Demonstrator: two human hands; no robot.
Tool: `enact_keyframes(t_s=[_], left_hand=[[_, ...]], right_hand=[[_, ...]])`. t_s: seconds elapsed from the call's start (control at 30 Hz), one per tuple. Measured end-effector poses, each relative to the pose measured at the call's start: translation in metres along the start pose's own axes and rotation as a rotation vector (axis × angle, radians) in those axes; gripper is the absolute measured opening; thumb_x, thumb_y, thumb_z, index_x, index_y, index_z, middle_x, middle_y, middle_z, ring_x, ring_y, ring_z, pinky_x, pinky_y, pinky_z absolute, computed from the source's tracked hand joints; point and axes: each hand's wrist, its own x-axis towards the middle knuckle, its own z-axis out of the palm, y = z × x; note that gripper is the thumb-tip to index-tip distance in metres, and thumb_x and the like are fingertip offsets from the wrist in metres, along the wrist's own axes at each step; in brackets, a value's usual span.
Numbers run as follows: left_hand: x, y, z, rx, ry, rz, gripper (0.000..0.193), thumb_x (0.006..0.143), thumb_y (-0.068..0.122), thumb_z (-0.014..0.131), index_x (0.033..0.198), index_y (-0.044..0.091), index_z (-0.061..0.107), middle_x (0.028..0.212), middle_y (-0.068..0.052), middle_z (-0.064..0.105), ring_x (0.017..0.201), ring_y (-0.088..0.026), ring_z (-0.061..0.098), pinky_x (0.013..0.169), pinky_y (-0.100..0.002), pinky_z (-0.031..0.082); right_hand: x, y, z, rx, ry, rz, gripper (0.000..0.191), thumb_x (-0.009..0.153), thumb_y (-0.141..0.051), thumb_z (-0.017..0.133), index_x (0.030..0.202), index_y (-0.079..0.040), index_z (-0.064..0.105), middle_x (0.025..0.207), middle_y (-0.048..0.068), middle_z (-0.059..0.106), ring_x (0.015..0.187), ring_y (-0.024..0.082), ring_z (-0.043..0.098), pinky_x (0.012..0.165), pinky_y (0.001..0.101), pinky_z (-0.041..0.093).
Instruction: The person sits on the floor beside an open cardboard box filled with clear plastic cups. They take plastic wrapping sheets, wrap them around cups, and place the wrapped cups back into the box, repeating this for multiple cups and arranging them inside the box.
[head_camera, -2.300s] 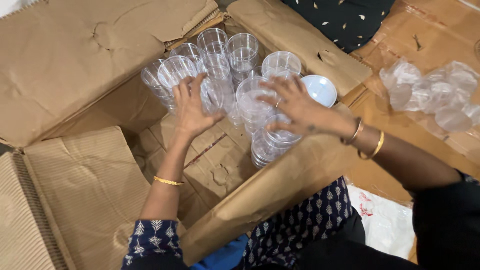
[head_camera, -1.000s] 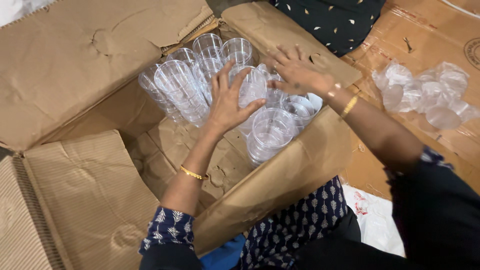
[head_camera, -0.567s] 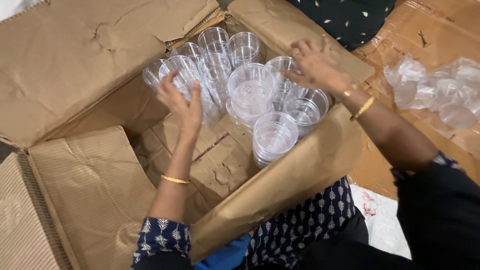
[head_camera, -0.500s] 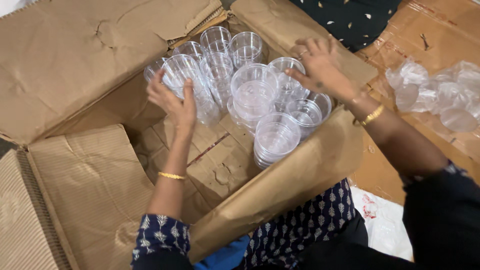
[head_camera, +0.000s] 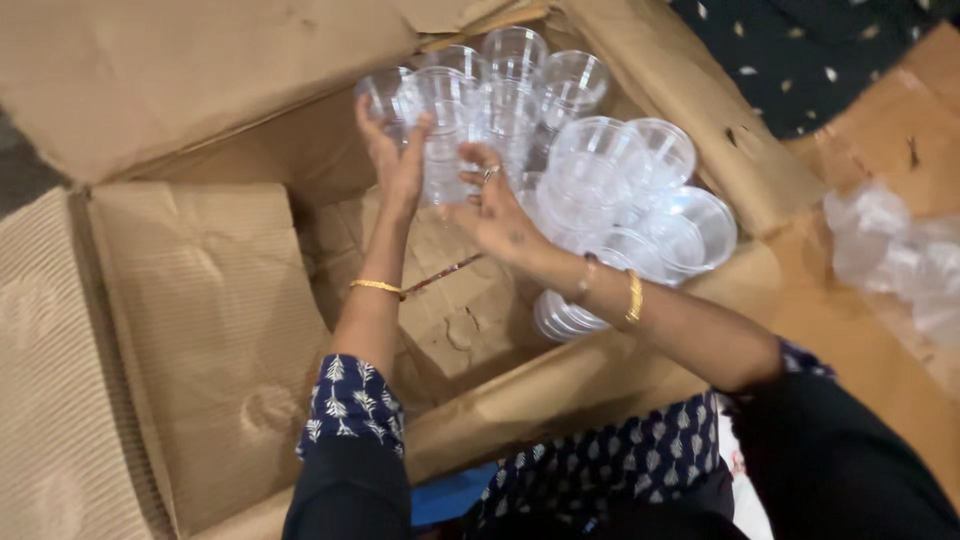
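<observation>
Several stacks of clear plastic cups (head_camera: 600, 180) stand inside an open brown cardboard box (head_camera: 230, 330). My left hand (head_camera: 395, 165) presses against the left side of one tall stack (head_camera: 445, 130) at the box's back left. From the right, my right hand (head_camera: 495, 215) holds the lower part of that same stack, fingers curled around it. Both wrists wear gold bangles. Other stacks lean to the right of my hands, some tilted toward the box's right wall.
The box flaps (head_camera: 180, 70) are folded outward on all sides. Crumpled clear plastic wrap (head_camera: 900, 260) lies on flattened cardboard at the right. Dark patterned cloth (head_camera: 810, 60) is at the top right. Bare box bottom (head_camera: 460, 310) shows below my hands.
My right hand has come from the right-hand stacks over to the left stack, joining my left hand on it. The view has shifted slightly.
</observation>
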Motion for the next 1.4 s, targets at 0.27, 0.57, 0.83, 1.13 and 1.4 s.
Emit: enact_keyframes(t_s=[0.27,0.57,0.83,1.13,1.4], left_hand=[[0.015,0.012,-0.020,-0.172,-0.225,0.084,0.118,0.081,0.040,0.090,0.164,0.017,0.011,0.165,-0.024,0.028,0.150,-0.040,0.035,0.123,-0.049,0.035],[0.007,0.005,-0.009,0.187,-0.266,0.086,0.092,0.086,0.050,0.080,0.161,0.024,0.033,0.146,-0.024,0.050,0.137,-0.042,0.049,0.118,-0.049,0.039],[-0.012,0.021,0.040,0.382,-0.358,0.644,0.077,0.095,0.037,0.077,0.160,0.026,0.037,0.157,-0.020,0.040,0.147,-0.040,0.037,0.124,-0.054,0.034],[-0.023,0.065,0.055,0.705,-0.616,0.592,0.116,0.061,0.046,0.092,0.152,0.021,0.025,0.149,-0.024,0.038,0.139,-0.042,0.032,0.115,-0.064,0.015],[-0.028,0.057,0.052,0.425,-0.601,0.681,0.108,0.069,0.026,0.088,0.158,0.012,0.029,0.153,-0.019,0.041,0.142,-0.042,0.034,0.123,-0.050,0.025]], right_hand=[[0.098,0.051,0.015,0.067,0.401,0.657,0.112,0.061,0.004,0.070,0.153,-0.017,0.010,0.144,0.022,0.041,0.133,0.038,0.042,0.105,0.0542,0.042],[0.042,0.070,-0.028,-0.375,-0.041,0.538,0.078,0.081,-0.018,0.076,0.145,-0.011,0.032,0.146,0.015,0.040,0.137,0.032,0.040,0.110,0.0449,0.039],[0.009,0.027,-0.042,-0.685,-0.345,0.164,0.041,0.085,-0.030,0.072,0.115,-0.003,0.067,0.117,0.018,0.066,0.111,0.030,0.063,0.094,0.0401,0.050],[-0.013,-0.037,-0.091,-1.109,-0.148,0.027,0.025,0.088,-0.033,0.072,0.102,-0.013,0.071,0.090,0.010,0.075,0.089,0.029,0.074,0.079,0.0435,0.056],[0.055,-0.003,-0.159,-0.999,-0.262,-0.114,0.142,0.060,-0.040,0.104,0.157,-0.005,0.005,0.148,0.032,0.030,0.140,0.046,0.033,0.113,0.0476,0.033]])
